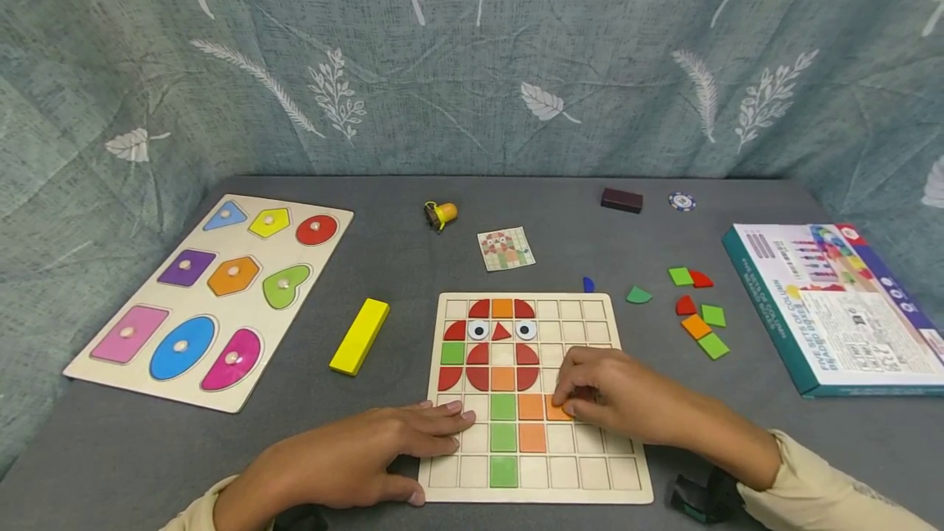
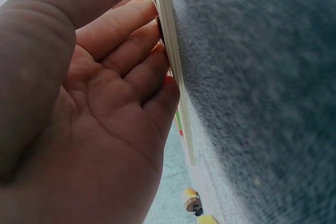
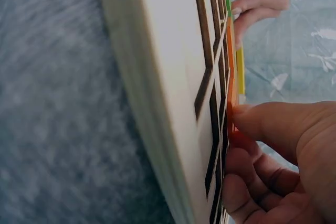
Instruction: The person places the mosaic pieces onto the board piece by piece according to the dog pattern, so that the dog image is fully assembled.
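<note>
A wooden grid board [image 1: 586, 472] lies on the grey table, with red, orange and green pieces and two eye discs set in its cells. My right hand [image 1: 615, 392] pinches an orange square tile [image 1: 556, 410] at a cell right of another orange tile [image 1: 531, 406]. Thumb and fingertips meet at the tile in the right wrist view. Fingers spread, my left hand [image 1: 383, 449] rests on the board's lower left part, its thumb at the left edge. Below the owl-like pattern runs a column of green tiles [image 1: 503, 437]. The left wrist view shows the left palm [image 2: 105, 124] beside the board's edge.
Loose pieces [image 1: 695, 326] lie right of the board, near a box [image 1: 848, 310]. A shape puzzle [image 1: 184, 301] and yellow block [image 1: 360, 337] are at left. Behind stand a pattern card [image 1: 506, 249], small orange-capped object [image 1: 445, 213], dark block [image 1: 622, 201] and poker chip [image 1: 682, 201].
</note>
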The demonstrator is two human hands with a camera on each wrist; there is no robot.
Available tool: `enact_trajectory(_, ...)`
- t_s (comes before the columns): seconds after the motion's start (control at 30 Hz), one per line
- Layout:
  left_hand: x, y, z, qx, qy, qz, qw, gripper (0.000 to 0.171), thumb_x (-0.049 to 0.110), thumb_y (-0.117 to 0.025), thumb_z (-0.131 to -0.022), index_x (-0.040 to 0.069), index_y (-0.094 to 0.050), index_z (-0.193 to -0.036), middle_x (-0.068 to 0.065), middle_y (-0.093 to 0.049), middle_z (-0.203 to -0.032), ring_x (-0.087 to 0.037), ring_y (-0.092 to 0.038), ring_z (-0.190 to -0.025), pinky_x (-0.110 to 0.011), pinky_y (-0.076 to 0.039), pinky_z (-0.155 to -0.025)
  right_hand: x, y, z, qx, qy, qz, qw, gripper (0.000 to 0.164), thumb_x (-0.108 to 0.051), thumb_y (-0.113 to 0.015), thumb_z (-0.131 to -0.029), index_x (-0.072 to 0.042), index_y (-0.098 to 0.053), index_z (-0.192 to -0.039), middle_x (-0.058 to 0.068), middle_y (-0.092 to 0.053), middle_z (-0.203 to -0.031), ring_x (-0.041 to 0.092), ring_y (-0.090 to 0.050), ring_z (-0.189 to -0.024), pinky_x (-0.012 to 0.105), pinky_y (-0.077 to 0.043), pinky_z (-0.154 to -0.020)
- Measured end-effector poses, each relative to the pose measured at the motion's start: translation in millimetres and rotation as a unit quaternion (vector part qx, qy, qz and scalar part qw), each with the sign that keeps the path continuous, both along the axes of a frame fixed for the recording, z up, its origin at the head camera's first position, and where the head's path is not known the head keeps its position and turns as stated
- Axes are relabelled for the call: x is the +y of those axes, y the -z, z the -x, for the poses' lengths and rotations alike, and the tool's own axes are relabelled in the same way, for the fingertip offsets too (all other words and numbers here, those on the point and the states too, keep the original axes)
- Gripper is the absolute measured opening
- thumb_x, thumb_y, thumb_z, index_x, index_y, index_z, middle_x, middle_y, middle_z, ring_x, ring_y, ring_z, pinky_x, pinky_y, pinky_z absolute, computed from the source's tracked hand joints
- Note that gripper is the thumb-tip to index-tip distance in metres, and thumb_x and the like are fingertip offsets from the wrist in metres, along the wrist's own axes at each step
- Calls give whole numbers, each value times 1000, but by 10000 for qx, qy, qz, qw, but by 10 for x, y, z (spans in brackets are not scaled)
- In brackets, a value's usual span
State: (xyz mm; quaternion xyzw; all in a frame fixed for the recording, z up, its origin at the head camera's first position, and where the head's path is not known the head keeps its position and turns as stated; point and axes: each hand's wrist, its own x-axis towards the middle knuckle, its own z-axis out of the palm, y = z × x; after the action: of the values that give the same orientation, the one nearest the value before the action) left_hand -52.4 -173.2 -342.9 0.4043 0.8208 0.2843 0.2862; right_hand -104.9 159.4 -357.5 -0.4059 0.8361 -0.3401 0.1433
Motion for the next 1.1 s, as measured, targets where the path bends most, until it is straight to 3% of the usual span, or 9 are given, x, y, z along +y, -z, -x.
enact_trajectory(0.3, -2, -8, -5, 57, 21, 21, 10000, 57, 18, -75, -86, 14, -55, -139, 8, -37, -151, -17, -31, -141, -38, -38, -107, 178, 30, 7, 252, 217, 591, 9977, 20, -2, -72, -87, -18, -72, -99, -10, -64, -93, 4, -54, -77, 21, -48, -63)
enact_trajectory(0.67, -11, -8, -4, 59, 21, 63, 10000, 57, 20, -75, -86, 14, -55, -139, 9, -38, -151, -17, -32, -141, -37, -39, -106, 507, -59, 61, 262, 1054, -52, 9941, 20, -4, -72, -86, -16, -73, -101, -12, -64, -94, 6, -55, -79, 24, -50, -67)
enact_trajectory(0.97, -3, 1, -6, 52, 15, 58, 10000, 57, 21, -75, -86, 15, -55, -139, 9, -39, -150, -17, -32, -140, -38, -38, -106, 561, 48, -27, 351, 2207, -80, 9747, 20, 0, -74, -83, -12, -75, -99, -10, -62, -88, 7, -54, -75, 23, -49, -63)
enact_trajectory(1.1, -1, 2, -5, 33, 15, 60, 10000, 57, 21, -75, -86, 15, -55, -139, 9, -39, -151, -16, -32, -140, -38, -38, -107, 599, 64, -29, 811, 2439, -48, 9664, 23, 1, -77, -80, -10, -75, -100, -8, -64, -89, 8, -54, -76, 24, -49, -63)
